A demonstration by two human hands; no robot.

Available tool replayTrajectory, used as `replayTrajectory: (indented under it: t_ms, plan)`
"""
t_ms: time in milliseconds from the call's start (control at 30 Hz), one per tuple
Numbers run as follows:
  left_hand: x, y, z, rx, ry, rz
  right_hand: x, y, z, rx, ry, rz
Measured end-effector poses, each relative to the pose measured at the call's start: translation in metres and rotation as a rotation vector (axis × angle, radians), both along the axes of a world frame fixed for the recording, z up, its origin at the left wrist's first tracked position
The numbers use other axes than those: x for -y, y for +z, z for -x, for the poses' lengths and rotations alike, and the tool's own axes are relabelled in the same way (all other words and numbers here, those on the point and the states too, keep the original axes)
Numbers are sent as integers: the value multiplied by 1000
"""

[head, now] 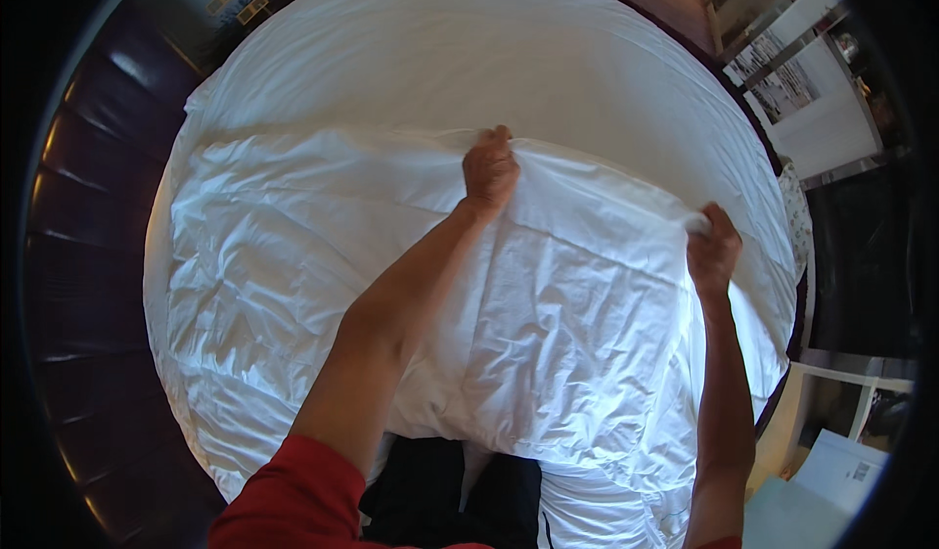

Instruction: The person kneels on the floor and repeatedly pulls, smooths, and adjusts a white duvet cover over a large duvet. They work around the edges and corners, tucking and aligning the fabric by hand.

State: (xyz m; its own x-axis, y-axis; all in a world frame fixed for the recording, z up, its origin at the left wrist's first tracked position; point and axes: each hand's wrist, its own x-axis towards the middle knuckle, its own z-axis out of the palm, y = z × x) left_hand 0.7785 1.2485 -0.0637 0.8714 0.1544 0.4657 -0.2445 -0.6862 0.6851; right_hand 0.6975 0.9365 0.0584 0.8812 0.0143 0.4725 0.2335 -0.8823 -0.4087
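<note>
A white quilted duvet [557,314] lies wrinkled over the near half of a bed covered by a smooth white fitted sheet [469,50]. My left hand [491,167] grips the duvet's far edge near the middle of the bed. At the right, my right hand [715,248] is closed on the same edge close to its corner, which is lifted a little. Between my hands the edge is drawn out in a slanting line. My knees, in black clothing, rest at the near side of the bed.
A dark padded leather headboard [95,255] runs along the left. To the right stand a dark screen [862,255], a white shelf unit [843,380] and a pale box [840,468]. A patterned cloth [794,219] hangs at the bed's right edge.
</note>
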Motion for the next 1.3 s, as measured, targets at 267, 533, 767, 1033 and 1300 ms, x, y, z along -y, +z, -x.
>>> replayTrajectory:
  t_ms: [267, 533, 767, 1033, 1300]
  plan:
    - [20, -79, 17, -339, -295, -251, 40, -129, -55, -248, -287, 237]
    - [22, -151, 23, -420, -277, -441, 27, -226, -57, -509, -250, 23]
    - [30, -167, 25, -227, -291, -380, 32, -207, -48, -417, -330, 87]
    - [5, -171, 25, -167, -272, -434, 15, -118, 157, -593, -453, 98]
    - [14, -174, 25, -131, -319, -460, 28, -177, 171, -881, -693, 14]
